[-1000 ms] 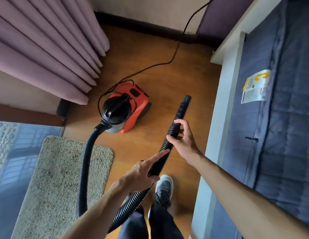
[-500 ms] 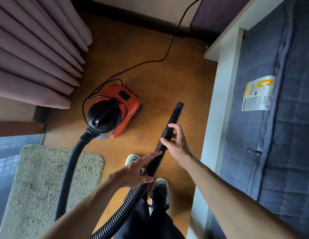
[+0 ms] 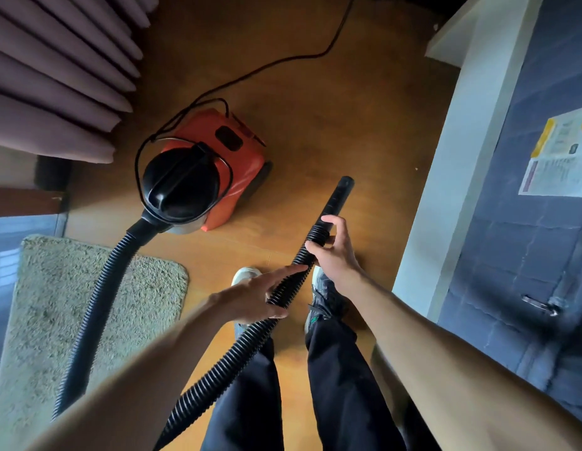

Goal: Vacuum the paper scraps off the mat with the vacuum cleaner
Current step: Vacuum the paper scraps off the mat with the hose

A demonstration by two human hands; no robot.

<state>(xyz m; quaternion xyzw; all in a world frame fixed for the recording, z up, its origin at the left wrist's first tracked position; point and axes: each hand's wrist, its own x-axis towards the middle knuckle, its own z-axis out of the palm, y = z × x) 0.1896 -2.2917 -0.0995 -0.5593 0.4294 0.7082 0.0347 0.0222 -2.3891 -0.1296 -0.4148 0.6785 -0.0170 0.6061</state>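
Both hands keep their hold on the ribbed vacuum hose (image 3: 224,362), unchanged from half a second earlier: right hand (image 3: 335,255) gripping just below the nozzle (image 3: 336,196), left hand (image 3: 250,297) clasping lower down, forefinger extended. Beyond the left hand sits the red vacuum cleaner (image 3: 218,164); the shaggy mat (image 3: 39,320) lies to its left.

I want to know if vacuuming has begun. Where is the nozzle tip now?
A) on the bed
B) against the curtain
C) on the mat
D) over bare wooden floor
D: the nozzle, on the hose gripped by the right hand, is over wooden floor; the mat lies off to the left.
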